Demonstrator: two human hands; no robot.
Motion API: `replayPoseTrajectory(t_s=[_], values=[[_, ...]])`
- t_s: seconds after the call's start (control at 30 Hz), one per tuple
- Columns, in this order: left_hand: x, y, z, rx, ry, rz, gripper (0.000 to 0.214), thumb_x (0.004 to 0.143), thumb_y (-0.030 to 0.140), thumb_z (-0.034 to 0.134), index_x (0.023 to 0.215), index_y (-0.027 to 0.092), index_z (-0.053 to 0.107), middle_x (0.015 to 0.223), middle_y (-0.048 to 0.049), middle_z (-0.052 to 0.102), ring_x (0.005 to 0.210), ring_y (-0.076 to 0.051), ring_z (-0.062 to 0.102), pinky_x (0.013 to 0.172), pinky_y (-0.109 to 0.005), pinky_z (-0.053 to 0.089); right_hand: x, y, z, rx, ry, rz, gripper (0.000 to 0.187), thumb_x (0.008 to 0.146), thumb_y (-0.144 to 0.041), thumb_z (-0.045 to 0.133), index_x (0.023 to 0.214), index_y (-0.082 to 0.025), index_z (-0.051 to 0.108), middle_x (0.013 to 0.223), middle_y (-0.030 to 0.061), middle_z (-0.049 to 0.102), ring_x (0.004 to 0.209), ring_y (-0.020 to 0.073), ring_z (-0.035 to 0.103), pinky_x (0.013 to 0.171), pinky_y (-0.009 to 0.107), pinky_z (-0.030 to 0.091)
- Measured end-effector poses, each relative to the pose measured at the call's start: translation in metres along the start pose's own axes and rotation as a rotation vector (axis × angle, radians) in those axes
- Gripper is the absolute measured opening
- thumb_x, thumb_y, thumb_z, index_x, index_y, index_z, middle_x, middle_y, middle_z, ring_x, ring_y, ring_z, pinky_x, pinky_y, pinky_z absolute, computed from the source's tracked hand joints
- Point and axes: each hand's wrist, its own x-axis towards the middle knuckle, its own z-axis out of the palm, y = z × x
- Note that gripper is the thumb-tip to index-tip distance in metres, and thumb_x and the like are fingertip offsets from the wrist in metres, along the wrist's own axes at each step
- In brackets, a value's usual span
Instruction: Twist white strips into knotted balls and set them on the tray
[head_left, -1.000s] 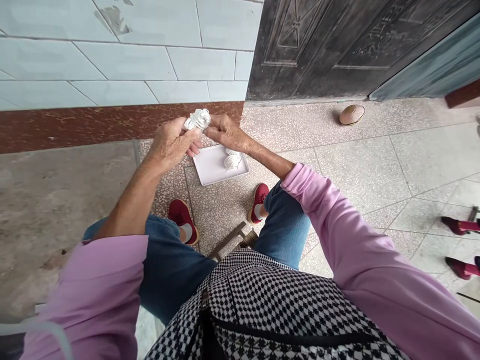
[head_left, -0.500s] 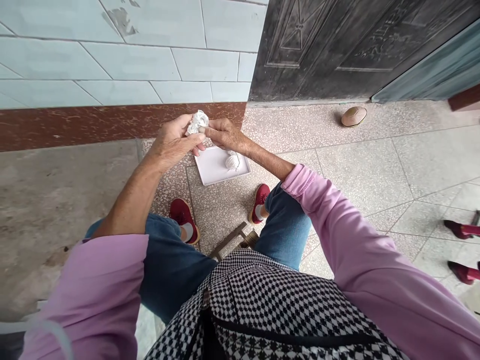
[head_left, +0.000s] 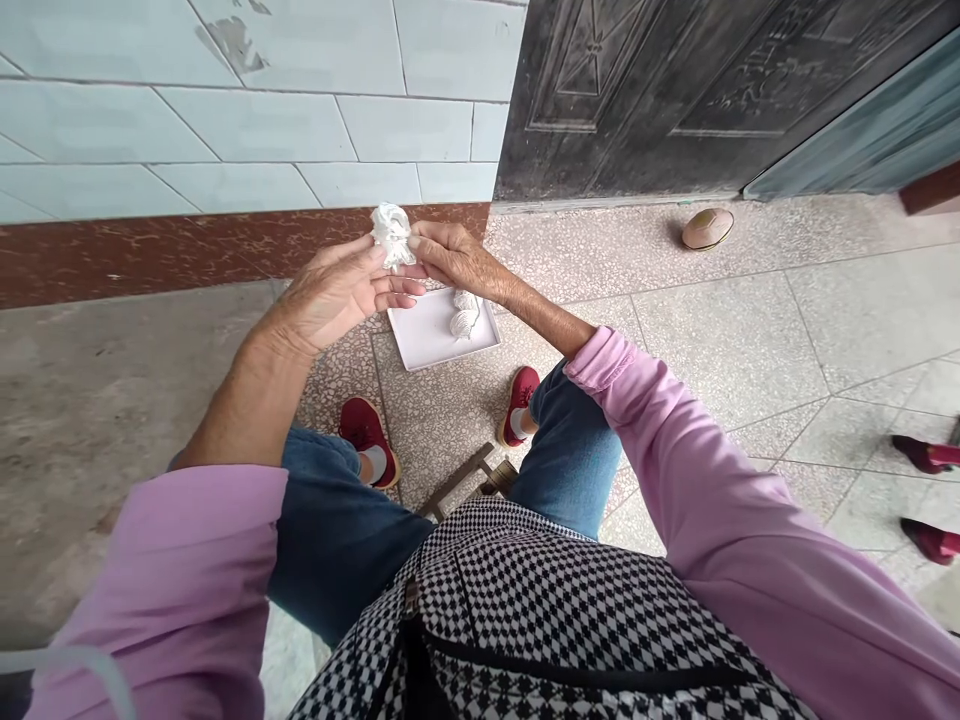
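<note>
A small bundle of white strip or cord [head_left: 391,233] is held up in front of me between both hands. My left hand [head_left: 337,295] lies palm-up under it, fingers curled toward the bundle. From the right, my right hand [head_left: 454,258] pinches the bundle with thumb and fingers. Below the hands, a white tray [head_left: 427,335] lies on the floor with two more white bundles [head_left: 463,318] in it.
I sit with red shoes [head_left: 365,437] on a speckled tiled floor, knees in blue jeans. A tiled wall with a red-brown skirting [head_left: 150,255] runs ahead, a dark door [head_left: 637,90] to its right. A shell-like object [head_left: 705,228] lies near the door. Another person's dark red shoes [head_left: 926,455] show at right.
The bundle has turned from lying sideways to standing more upright and slightly higher. My left hand has opened flatter beneath it; the right hand stays pinched on it.
</note>
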Motion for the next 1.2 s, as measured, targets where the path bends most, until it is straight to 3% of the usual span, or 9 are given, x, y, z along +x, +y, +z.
replayPoseTrajectory(t_s=[0.13, 0.23, 0.33, 0.5, 0.6, 0.73, 0.9, 1.07, 1.2], values=[[0.006, -0.008, 0.004, 0.04, 0.096, 0.069, 0.046, 0.088, 0.046, 0.106, 0.12, 0.025, 0.08, 0.124, -0.0189, 0.092, 0.105, -0.03, 0.082, 0.095, -0.046, 0.075, 0.0, -0.006, 0.001, 0.084, 0.009, 0.119, 0.06, 0.132, -0.068, 0.071, 0.089, -0.027, 0.058, 0.073, -0.0003, 0.056, 0.095, 0.0215, 0.064, 0.09, 0.037, 0.051], [0.011, -0.011, 0.006, 0.118, 0.149, 0.101, 0.047, 0.086, 0.053, 0.102, 0.116, 0.026, 0.077, 0.115, -0.0161, 0.087, 0.095, -0.027, 0.073, 0.09, -0.046, 0.069, 0.002, 0.001, 0.006, 0.124, 0.034, 0.067, 0.044, 0.139, -0.045, 0.06, 0.099, -0.027, 0.058, 0.078, -0.0026, 0.054, 0.095, 0.0198, 0.061, 0.089, 0.034, 0.051], [0.012, -0.008, 0.005, 0.155, 0.175, 0.144, 0.046, 0.088, 0.055, 0.097, 0.116, 0.028, 0.072, 0.112, -0.0128, 0.084, 0.094, -0.026, 0.071, 0.088, -0.045, 0.064, 0.006, 0.017, 0.007, 0.091, 0.067, 0.023, 0.043, 0.139, -0.029, 0.048, 0.096, -0.028, 0.053, 0.079, -0.0038, 0.051, 0.097, 0.0182, 0.06, 0.093, 0.033, 0.05], [0.009, 0.0, -0.001, 0.156, 0.184, 0.148, 0.046, 0.084, 0.05, 0.098, 0.113, 0.027, 0.07, 0.107, -0.0122, 0.085, 0.088, -0.024, 0.069, 0.083, -0.042, 0.061, 0.008, 0.035, 0.0, -0.091, -0.035, 0.014, 0.036, 0.13, -0.018, 0.055, 0.096, -0.025, 0.065, 0.082, -0.0014, 0.061, 0.094, 0.019, 0.06, 0.1, 0.035, 0.052], [0.009, -0.001, -0.005, 0.215, 0.226, 0.12, 0.044, 0.085, 0.048, 0.095, 0.114, 0.026, 0.073, 0.1, -0.0117, 0.084, 0.084, -0.022, 0.067, 0.077, -0.04, 0.058, 0.004, 0.026, -0.004, -0.199, -0.033, 0.036, 0.036, 0.126, -0.016, 0.06, 0.092, -0.026, 0.067, 0.09, 0.0045, 0.071, 0.099, 0.0225, 0.064, 0.102, 0.037, 0.053], [0.016, -0.007, -0.01, 0.28, 0.315, 0.121, 0.036, 0.086, 0.033, 0.09, 0.116, 0.022, 0.074, 0.093, -0.0077, 0.083, 0.073, -0.017, 0.061, 0.069, -0.036, 0.051, -0.008, 0.007, -0.004, -0.28, -0.096, 0.005, 0.041, 0.13, -0.014, 0.057, 0.092, -0.026, 0.065, 0.1, 0.0079, 0.077, 0.103, 0.0238, 0.067, 0.109, 0.039, 0.053], [0.025, -0.017, -0.012, 0.492, 0.415, 0.06, 0.034, 0.085, 0.017, 0.087, 0.109, 0.025, 0.065, 0.081, 0.0004, 0.079, 0.07, -0.019, 0.063, 0.071, -0.033, 0.054, -0.017, 0.001, 0.005, -0.313, -0.193, -0.036, 0.042, 0.131, -0.016, 0.065, 0.091, -0.025, 0.066, 0.1, 0.0093, 0.079, 0.106, 0.0266, 0.069, 0.103, 0.04, 0.053], [0.015, -0.018, 0.005, 0.895, 0.307, 0.132, 0.03, 0.085, 0.012, 0.089, 0.091, 0.026, 0.063, 0.087, -0.0021, 0.076, 0.093, -0.026, 0.073, 0.099, -0.04, 0.061, -0.009, 0.004, -0.002, -0.334, -0.167, -0.108, 0.034, 0.134, -0.016, 0.064, 0.102, -0.022, 0.069, 0.11, 0.0082, 0.083, 0.105, 0.0238, 0.07, 0.103, 0.037, 0.052], [0.009, -0.013, 0.015, 0.73, 0.152, 0.089, 0.021, 0.087, 0.012, 0.085, 0.096, 0.024, 0.07, 0.075, 0.0024, 0.067, 0.075, -0.022, 0.064, 0.084, -0.038, 0.061, 0.008, 0.02, -0.019, -0.304, -0.07, -0.063, 0.043, 0.134, -0.02, 0.062, 0.091, -0.023, 0.062, 0.1, 0.0041, 0.076, 0.098, 0.0188, 0.061, 0.099, 0.034, 0.049]])
